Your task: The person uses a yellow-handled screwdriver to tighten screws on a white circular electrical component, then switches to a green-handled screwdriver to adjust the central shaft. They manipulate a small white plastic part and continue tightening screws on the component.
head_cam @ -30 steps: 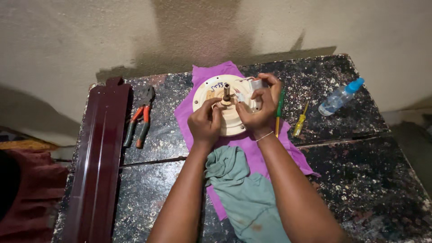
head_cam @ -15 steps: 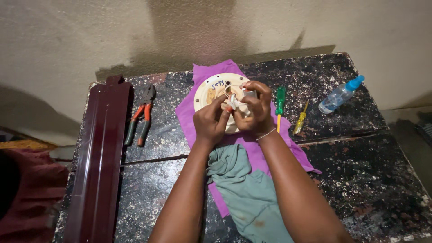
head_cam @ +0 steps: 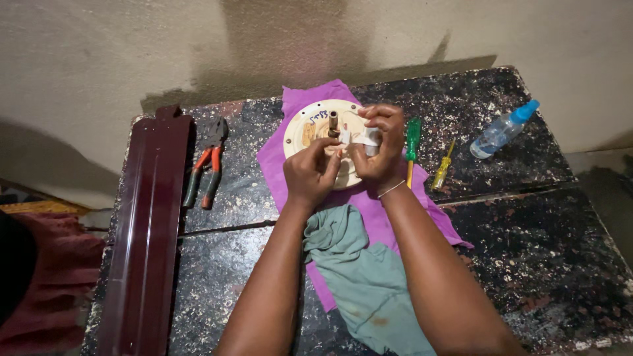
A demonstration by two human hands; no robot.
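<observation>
Dark speckled surface [head_cam: 527, 264], set against a plain wall. Long maroon moulded panel [head_cam: 148, 231] lying along the 9 o'clock edge. Purple cloth [head_cam: 290, 158] spread at centre, running from 12 o'clock down toward 6; green rag [head_cam: 362, 277] bunched over its lower half, between the two forearms.

Cream round plate [head_cam: 303, 128] resting flat on the purple cloth just above centre, dark metal stub [head_cam: 333, 123] upright at its middle, handwritten marking near the top rim, a brownish wound part at 9 o'clock of the stub. Plate bare on top, no cover fitted.

Left hand [head_cam: 310, 175] at 6 o'clock of the plate, fingers curled in, tips pinching at a small white piece [head_cam: 359, 138] beside the stub. Right hand [head_cam: 382, 148] at 3 o'clock of the plate, closed around the same white piece from the far side. Piece held just above the plate face; contact with the plate not discernible. Nature of the piece not clear: small, white, partly hidden by fingers.

Judged mid-way: plate open and being worked by hand only; tools all untouched and apart from both hands.

Clear bottle with blue cap [head_cam: 504, 127] on its side at 2 o'clock. Pliers with red and green handles [head_cam: 208, 165] at 10 o'clock, near the panel. Green-handled screwdriver [head_cam: 412, 142] just beside the right hand at 3 o'clock. Small yellow screwdriver [head_cam: 442, 171] beyond it.
</observation>
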